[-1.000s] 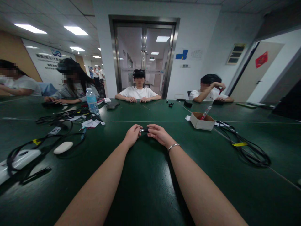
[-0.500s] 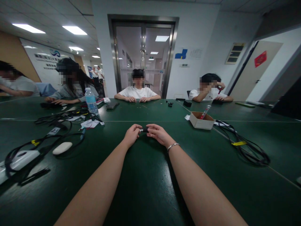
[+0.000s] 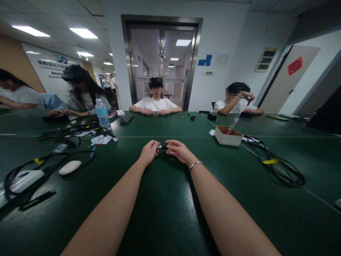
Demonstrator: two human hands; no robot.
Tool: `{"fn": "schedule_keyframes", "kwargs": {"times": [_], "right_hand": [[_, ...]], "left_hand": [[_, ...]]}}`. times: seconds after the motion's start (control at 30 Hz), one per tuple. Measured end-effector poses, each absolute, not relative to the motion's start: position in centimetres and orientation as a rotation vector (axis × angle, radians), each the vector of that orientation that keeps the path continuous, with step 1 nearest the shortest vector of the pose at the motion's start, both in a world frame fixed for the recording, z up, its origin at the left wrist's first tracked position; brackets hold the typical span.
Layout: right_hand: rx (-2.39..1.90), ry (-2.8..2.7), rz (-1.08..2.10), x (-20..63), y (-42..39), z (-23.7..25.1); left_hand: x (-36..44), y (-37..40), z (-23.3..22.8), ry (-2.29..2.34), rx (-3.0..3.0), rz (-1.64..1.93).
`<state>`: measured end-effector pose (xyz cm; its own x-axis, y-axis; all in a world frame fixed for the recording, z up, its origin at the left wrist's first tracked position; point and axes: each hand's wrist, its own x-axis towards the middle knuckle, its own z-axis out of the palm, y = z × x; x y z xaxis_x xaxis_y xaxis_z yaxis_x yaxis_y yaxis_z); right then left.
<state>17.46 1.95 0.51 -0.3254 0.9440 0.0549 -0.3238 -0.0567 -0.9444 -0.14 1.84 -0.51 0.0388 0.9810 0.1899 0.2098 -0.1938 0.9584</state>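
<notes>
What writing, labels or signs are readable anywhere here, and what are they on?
Nothing reads clearly.
Wall sign: logo and lettering, too blurred.
Red door sign: unreadable.
Water bottle label: too small.
White tag on the cables: a mark, illegible.

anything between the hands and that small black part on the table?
Nothing visible. The left hand and right hand both pinch the small black part directly, one at each end, over the green table.

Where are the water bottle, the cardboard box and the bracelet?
water bottle (image 3: 101, 115), head view, on its label.
cardboard box (image 3: 226, 139), head view, on its front wall.
bracelet (image 3: 195, 164), head view, on the band at the wrist.
</notes>
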Motion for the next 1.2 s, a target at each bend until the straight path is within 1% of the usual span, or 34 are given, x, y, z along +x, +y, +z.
{"fn": "schedule_keyframes", "kwargs": {"times": [0.5, 0.93, 1.2], "right_hand": [[-0.781, -1.183, 1.596, 17.50, 1.86, 0.68], [-0.764, -1.198, 1.586, 17.51, 2.09, 0.33], [-0.776, -1.204, 1.593, 17.55, 2.10, 0.43]], "left_hand": [[-0.27, 1.78, -0.32, 1.240, 1.536, 1.190], [-0.37, 1.92, -0.46, 1.267, 1.574, 1.245], [-0.18, 1.68, -0.17, 1.237, 1.522, 1.180]]}}
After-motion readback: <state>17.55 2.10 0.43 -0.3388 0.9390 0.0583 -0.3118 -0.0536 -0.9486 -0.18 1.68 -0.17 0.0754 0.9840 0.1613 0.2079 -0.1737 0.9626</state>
